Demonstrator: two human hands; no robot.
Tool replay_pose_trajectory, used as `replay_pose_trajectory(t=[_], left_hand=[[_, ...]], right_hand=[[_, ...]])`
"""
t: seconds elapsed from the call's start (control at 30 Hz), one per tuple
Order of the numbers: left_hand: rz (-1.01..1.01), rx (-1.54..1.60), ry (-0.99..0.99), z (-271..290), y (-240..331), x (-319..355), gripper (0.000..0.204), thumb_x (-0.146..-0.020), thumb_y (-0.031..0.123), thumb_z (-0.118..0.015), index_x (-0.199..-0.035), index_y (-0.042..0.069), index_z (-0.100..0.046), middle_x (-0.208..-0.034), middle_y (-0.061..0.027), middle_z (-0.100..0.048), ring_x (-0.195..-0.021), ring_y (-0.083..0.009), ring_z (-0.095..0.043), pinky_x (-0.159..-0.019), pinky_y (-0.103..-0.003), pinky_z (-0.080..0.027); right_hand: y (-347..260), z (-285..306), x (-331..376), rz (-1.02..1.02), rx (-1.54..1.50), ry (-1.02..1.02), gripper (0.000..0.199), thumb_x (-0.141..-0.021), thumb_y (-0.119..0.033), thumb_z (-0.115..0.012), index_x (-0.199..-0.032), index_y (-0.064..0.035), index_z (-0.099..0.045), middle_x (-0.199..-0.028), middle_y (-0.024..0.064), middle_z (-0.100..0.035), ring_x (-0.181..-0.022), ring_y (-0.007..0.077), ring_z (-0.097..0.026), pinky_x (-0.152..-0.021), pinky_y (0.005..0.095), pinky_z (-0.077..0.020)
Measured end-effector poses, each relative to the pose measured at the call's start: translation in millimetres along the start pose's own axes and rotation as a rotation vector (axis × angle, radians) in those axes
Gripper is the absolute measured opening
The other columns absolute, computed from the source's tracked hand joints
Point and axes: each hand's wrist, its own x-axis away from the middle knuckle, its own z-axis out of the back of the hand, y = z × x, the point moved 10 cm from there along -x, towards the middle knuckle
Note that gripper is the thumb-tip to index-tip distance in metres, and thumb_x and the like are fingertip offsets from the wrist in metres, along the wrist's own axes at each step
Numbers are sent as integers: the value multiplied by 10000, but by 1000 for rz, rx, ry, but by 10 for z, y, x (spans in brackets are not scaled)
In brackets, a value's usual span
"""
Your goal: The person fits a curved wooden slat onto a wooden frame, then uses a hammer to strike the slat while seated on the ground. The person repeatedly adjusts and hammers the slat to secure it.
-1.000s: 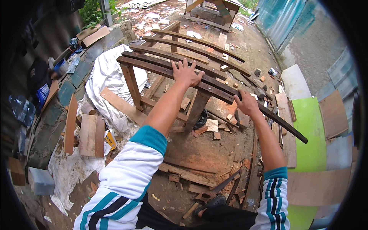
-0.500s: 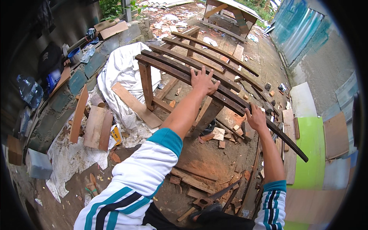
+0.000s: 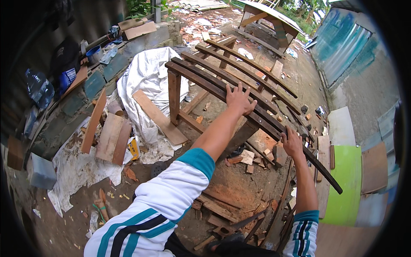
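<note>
A dark wooden frame of long curved slats (image 3: 201, 77) stands on legs over the dirt ground. My left hand (image 3: 239, 99) lies flat on the nearest slats with fingers spread. My right hand (image 3: 293, 143) grips the same long dark slat further right, near where it juts past the frame. Both sleeves are white with teal and dark stripes. One wooden leg (image 3: 174, 97) stands under the frame's left end.
A white tarp (image 3: 145, 73) lies left of the frame with planks (image 3: 158, 116) and boards (image 3: 112, 138) on it. Wood scraps (image 3: 246, 157) litter the ground under the frame. A green panel (image 3: 346, 180) and flat boards lie at right. A low wall (image 3: 94, 81) runs along the left.
The view has shifted so the frame sits lower and nearer. Both hands stay on the near slats, the right one a little further down the slat.
</note>
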Motion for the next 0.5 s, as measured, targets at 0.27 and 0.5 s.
replay_pose_trajectory(t=[0.27,0.5], left_hand=[[-13,-19,25,-50,51,-28,788,-967,681,-328,-1610,233,-256,-1664,-162,-208,-1491,-339,-301,-1213,-597,-54],[-4,-13,33,-47,5,-46,778,-961,663,-361,-1607,239,-267,-1666,-156,-202,-1480,-328,-321,-1214,-609,-52]], right_hand=[[79,-16,-2,-54,-17,-102,553,-1042,-451,-445,-1477,-110,-450,-1344,191,-574,-1278,367,-522,-1041,558,-373],[-161,118,-267,-36,-213,-146,496,-1011,-425,-508,-1399,-121,-566,-1310,211,-620,-1243,379,-569,-1043,491,-431]])
